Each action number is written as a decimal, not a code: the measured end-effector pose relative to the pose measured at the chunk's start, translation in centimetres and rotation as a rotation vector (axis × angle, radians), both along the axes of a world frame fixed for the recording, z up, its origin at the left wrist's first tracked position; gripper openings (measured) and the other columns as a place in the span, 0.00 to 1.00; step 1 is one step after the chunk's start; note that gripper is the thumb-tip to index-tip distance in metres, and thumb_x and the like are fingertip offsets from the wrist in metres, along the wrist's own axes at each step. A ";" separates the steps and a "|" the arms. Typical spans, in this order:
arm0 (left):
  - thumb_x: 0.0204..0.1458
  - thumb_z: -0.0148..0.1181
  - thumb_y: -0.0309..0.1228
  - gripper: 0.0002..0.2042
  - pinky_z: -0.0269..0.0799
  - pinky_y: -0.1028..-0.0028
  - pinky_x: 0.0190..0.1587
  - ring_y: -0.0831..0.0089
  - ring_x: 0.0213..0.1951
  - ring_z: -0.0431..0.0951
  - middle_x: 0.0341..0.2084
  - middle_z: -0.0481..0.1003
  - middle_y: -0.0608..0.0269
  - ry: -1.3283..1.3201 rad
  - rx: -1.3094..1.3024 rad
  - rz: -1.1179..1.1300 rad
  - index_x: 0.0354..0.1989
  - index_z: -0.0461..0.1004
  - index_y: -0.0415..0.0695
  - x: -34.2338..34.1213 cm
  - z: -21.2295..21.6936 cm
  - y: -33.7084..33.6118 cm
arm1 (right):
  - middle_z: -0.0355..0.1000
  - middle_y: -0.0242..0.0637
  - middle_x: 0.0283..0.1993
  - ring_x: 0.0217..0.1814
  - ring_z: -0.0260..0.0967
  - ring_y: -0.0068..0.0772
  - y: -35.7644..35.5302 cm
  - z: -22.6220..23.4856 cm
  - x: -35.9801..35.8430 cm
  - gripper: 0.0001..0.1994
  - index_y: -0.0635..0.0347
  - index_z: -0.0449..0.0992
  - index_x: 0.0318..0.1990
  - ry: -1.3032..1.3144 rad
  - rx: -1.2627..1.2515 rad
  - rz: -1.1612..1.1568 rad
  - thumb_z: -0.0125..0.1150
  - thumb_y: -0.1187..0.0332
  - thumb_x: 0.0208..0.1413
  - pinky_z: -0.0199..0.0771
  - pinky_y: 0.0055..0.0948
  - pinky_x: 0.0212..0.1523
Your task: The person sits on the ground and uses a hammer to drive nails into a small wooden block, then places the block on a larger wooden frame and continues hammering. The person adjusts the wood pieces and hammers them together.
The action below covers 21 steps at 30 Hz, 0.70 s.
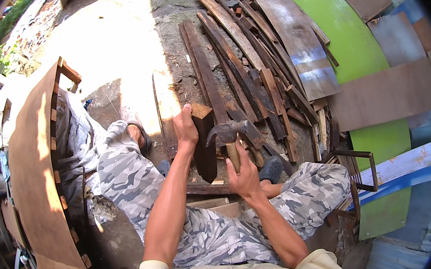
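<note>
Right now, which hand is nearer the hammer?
Right: the right hand grips the hammer by its handle; the left hand is left of it, holding the dark wooden block.

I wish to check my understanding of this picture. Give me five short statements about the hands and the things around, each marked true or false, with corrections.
1. The right hand holds a hammer by its handle. True.
2. The left hand is empty. False: it holds a dark wooden piece.
3. Several long planks lie on the ground beyond the hands. True.
4. The bright green panel is on the person's left. False: it is on the right.
5. The person's trousers are plain black. False: they have a grey and white camouflage pattern.
</note>
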<state>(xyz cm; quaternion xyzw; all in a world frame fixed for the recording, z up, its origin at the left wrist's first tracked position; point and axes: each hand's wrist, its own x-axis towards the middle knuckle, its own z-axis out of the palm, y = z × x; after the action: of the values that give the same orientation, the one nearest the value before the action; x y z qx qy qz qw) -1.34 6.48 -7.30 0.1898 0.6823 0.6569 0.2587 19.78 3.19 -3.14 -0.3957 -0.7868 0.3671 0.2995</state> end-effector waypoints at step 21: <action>0.49 0.61 0.52 0.31 0.71 0.64 0.55 0.56 0.51 0.80 0.47 0.80 0.44 0.005 -0.524 -0.349 0.56 0.77 0.40 -0.2 -12.3 0.7 | 0.74 0.45 0.44 0.35 0.76 0.57 1.1 -15.2 2.2 0.33 0.48 0.60 0.71 -0.367 0.036 0.060 0.62 0.68 0.57 0.78 0.48 0.34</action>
<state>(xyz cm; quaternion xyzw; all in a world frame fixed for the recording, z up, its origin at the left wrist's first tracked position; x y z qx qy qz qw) -1.54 7.13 -19.64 0.2326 0.7862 0.4038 0.4058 22.00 4.33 -18.39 -0.4269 -0.8461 0.2835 0.1469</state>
